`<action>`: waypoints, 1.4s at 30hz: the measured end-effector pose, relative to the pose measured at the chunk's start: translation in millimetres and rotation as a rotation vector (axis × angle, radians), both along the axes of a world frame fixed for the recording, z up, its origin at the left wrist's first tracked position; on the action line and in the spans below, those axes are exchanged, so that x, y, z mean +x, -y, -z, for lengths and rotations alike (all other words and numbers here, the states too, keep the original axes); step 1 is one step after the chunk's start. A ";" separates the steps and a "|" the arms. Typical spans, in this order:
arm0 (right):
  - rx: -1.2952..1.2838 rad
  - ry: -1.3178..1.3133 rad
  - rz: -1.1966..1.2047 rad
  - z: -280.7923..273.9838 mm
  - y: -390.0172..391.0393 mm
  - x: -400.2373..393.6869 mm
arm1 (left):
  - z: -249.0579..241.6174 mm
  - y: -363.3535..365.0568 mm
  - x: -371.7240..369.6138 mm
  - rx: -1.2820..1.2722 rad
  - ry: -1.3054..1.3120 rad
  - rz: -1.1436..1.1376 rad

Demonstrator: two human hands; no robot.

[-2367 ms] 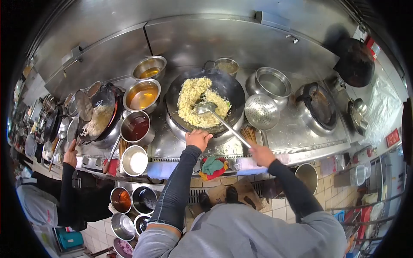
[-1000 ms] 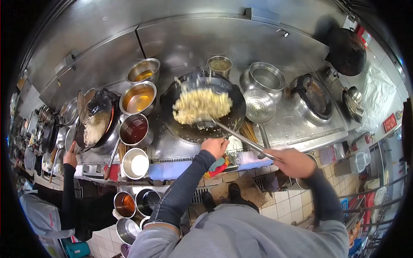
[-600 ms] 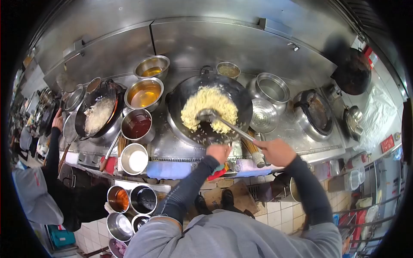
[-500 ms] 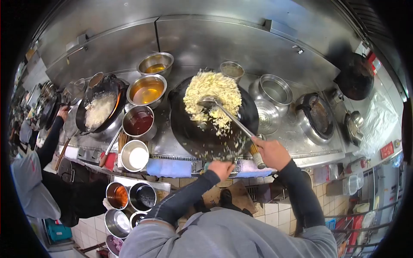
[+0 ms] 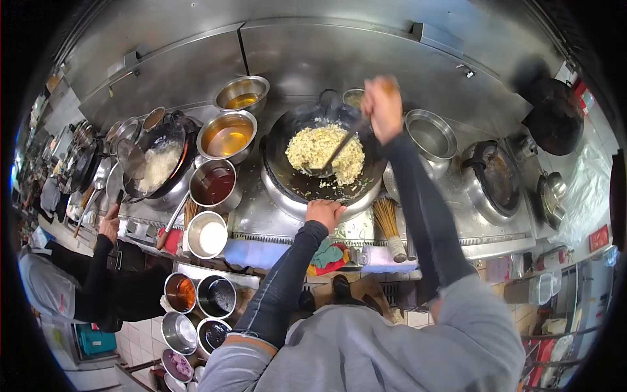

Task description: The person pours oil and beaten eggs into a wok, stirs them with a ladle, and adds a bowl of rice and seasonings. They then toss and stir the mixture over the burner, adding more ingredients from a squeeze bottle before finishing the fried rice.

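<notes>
A big black wok (image 5: 281, 140) sits on the central burner with a heap of yellowish fried rice (image 5: 326, 151) in it. My left hand (image 5: 325, 214) is closed at the wok's near rim, gripping it. Raised over the wok's far right side, my right hand (image 5: 383, 108) is wrapped round the handle end of a ladle (image 5: 343, 145). The ladle slants steeply down to the left, its bowl in the lower part of the rice. A coloured cloth (image 5: 328, 256) lies below my left hand, and a bamboo brush (image 5: 386, 219) is right of the wok.
Left of the wok stand bowls of oil (image 5: 227, 136), a pot of dark red sauce (image 5: 213, 186) and a white-filled pot (image 5: 208, 235). A metal pot (image 5: 430, 135) and another wok (image 5: 491, 179) are to the right. At left, a co-worker (image 5: 49, 281) handles a strainer over a wok.
The wok has come down onto the burner and its rice has settled into a heap. My right hand has risen up and away, tipping the ladle steeper. My left hand has moved slightly up.
</notes>
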State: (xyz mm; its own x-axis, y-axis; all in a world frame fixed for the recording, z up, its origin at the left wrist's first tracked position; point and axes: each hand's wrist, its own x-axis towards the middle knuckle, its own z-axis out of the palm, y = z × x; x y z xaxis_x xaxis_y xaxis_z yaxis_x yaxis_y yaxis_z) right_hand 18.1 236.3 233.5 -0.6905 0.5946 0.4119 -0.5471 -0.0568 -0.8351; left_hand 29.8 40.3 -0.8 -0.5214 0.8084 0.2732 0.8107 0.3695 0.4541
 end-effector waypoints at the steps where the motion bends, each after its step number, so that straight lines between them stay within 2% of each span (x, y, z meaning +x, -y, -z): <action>1: 0.080 0.029 0.066 -21.9 -17.9 -29.0 | -1.1 0.6 -1.6 -0.013 0.002 -0.004; 2: 0.035 0.105 0.209 -46.1 -29.0 -47.3 | 1.8 0.0 -3.9 -0.044 0.040 0.013; 4: 0.121 0.016 0.274 -101.5 -43.7 -37.2 | 3.8 -0.6 3.1 -0.003 -0.015 -0.058; 5: 0.118 0.018 0.257 -103.7 -47.4 -25.3 | 4.0 0.6 6.7 0.043 -0.075 -0.127; 7: 0.167 -0.048 0.331 -97.8 -45.2 4.9 | 0.4 -1.9 9.1 -0.019 0.002 -0.158; 9: 0.507 0.060 0.571 -0.3 -44.2 -53.0 | -2.4 0.3 14.1 0.016 0.081 -0.200; 12: 0.605 0.123 0.429 -2.0 -14.6 -61.8 | -1.6 1.9 18.2 -0.032 0.106 -0.221; 14: 0.206 0.062 0.072 -57.0 13.7 -45.1 | 0.1 -0.2 11.0 -0.047 0.094 -0.193; 17: 0.163 -0.054 -0.041 5.6 18.4 -58.9 | -7.7 0.6 10.9 -0.093 0.158 -0.202; 18: 0.280 0.008 0.065 0.6 6.6 -66.0 | -8.9 -0.1 10.4 -0.091 0.153 -0.197; 19: 0.287 0.001 0.065 -12.4 -10.6 -74.7 | -10.7 -1.9 8.9 -0.099 0.147 -0.200; 21: 0.154 0.227 0.147 -53.2 -33.6 -73.5 | -9.6 -2.2 7.7 -0.105 0.135 -0.195; 22: 0.299 0.119 0.326 -64.3 -42.1 -66.4 | -5.0 -3.6 6.7 -0.102 0.109 -0.198; 23: 0.207 -0.049 0.238 -63.3 -42.8 -52.1 | -0.1 -1.7 9.5 -0.111 0.095 -0.201; 25: 0.525 -0.030 0.459 -1.4 -50.7 -78.0 | -0.8 2.6 11.9 -0.096 0.100 -0.183; 27: 0.434 0.080 0.268 -18.2 -49.4 -109.0 | -3.3 -0.9 11.4 -0.097 0.079 -0.184; 28: 0.272 0.178 0.158 -33.1 -35.2 -107.3 | -15.3 -0.3 11.6 -0.189 0.131 -0.170; 29: 0.273 0.176 0.173 -48.9 -25.8 -101.8 | -15.5 -0.7 10.7 -0.188 0.125 -0.156; 31: 0.174 0.002 0.194 -65.5 -4.3 -90.8 | -9.0 -0.8 11.4 -0.159 0.116 -0.180; 32: 0.174 0.018 0.196 -45.0 -9.6 -101.4 | -3.8 -1.1 11.8 -0.106 0.079 -0.191; 33: 0.291 -0.026 0.232 -12.5 -24.9 -121.4 | -13.4 0.1 12.5 -0.160 0.110 -0.192; 35: 0.424 -0.078 0.250 -10.7 -45.3 -138.9 | -11.7 0.3 8.6 -0.174 0.110 -0.168; 37: 0.149 0.145 -0.220 -38.8 -68.3 -112.7 | -18.9 0.2 5.4 -0.232 0.172 -0.125; 38: 0.163 0.157 -0.298 -66.7 -71.9 -86.3 | -5.5 0.2 4.4 -0.072 0.126 -0.128; 39: 0.164 0.180 -0.377 -72.0 -60.2 -51.9 | 0.4 1.7 1.9 -0.071 0.135 -0.150; 41: 0.582 0.189 0.237 -45.4 1.5 -12.8 | 4.6 -1.3 -7.8 -0.043 0.116 0.006; 42: 0.559 0.103 0.221 -18.4 -1.4 -27.3 | 7.3 -3.8 -8.2 -0.073 0.030 0.004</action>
